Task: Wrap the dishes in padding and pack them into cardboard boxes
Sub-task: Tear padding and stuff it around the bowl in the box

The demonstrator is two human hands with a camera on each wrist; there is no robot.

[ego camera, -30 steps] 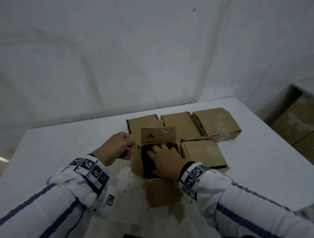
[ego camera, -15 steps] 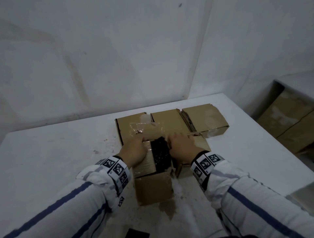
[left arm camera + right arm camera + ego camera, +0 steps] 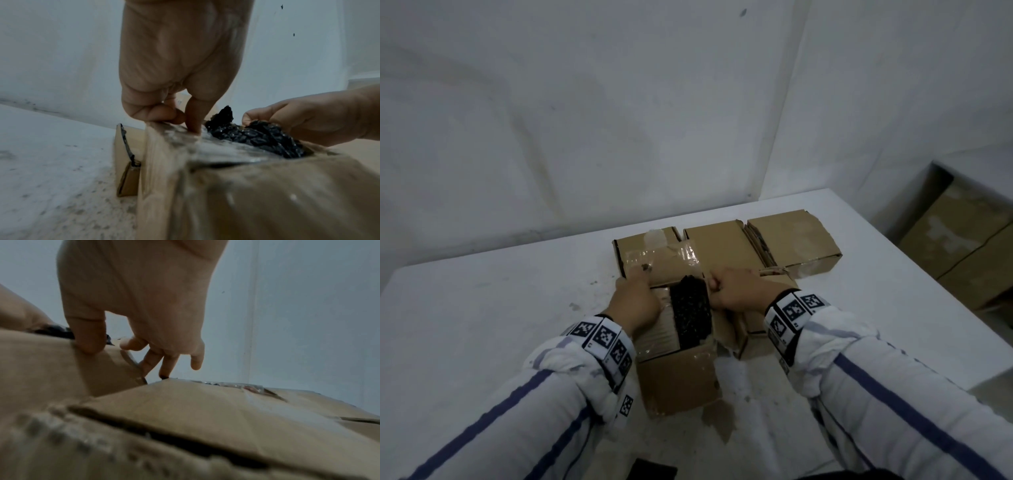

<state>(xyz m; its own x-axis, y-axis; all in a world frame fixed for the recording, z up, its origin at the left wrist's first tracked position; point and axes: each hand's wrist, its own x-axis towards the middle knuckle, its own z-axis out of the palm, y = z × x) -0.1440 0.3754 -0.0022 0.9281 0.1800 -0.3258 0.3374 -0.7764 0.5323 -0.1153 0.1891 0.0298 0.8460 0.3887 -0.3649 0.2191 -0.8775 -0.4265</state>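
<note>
At the near edge of the cluster of closed brown cardboard boxes sits the open brown cardboard box I am working on, standing on the white tabletop. Inside it, between my two hands, lies the dish bundle in black bubble padding, its crinkled top poking just above the opening. I judge the dish is already wrapped and packed, and I am now at the closing step: folding the flaps over the padding.

My left hand presses down on the left flap, which already lies nearly flat over the box; the left wrist view shows my fingertips bearing on the flap's far edge, the fingers bent at the knuckles but not wrapped around anything. My right hand is at the right side of the bundle, fingers curled; the right wrist view shows my thumb pinching the upright right flap at its top edge while the other fingers hang loosely beyond it.

Next, as I see it, the right flap needs swinging over the padding toward the left one, pushing the raised black tip down so both flaps meet flat.
</note>
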